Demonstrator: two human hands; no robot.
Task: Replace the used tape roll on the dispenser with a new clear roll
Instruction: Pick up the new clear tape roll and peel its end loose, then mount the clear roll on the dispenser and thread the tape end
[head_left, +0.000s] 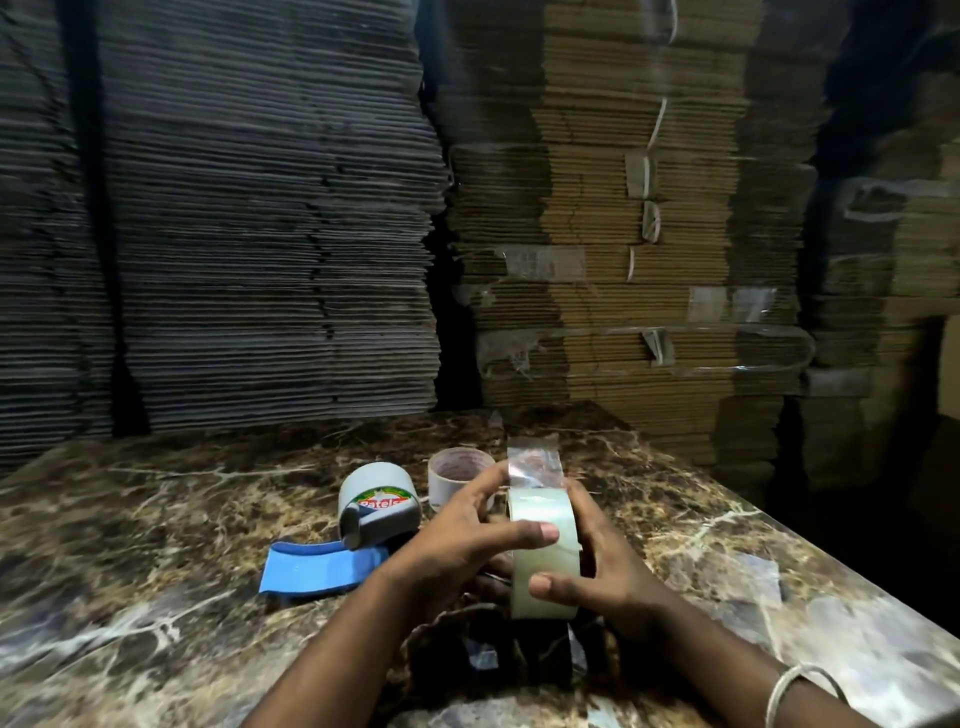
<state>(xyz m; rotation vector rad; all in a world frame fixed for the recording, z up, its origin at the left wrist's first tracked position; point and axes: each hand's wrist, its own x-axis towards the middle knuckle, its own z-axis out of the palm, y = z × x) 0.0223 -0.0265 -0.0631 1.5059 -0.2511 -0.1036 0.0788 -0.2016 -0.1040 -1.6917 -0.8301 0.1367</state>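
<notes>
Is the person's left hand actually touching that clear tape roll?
Touching. The head view shows the left hand with its thumb pressed across the front of the clear tape roll.

both hands, left hand (470, 540) and right hand (605, 566), curl inward, thumbs forward.

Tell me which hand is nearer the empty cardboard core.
Left. The left hand has its fingertips just in front of the core, overlapping it in view; the right hand is farther right, beyond the clear roll.
</notes>
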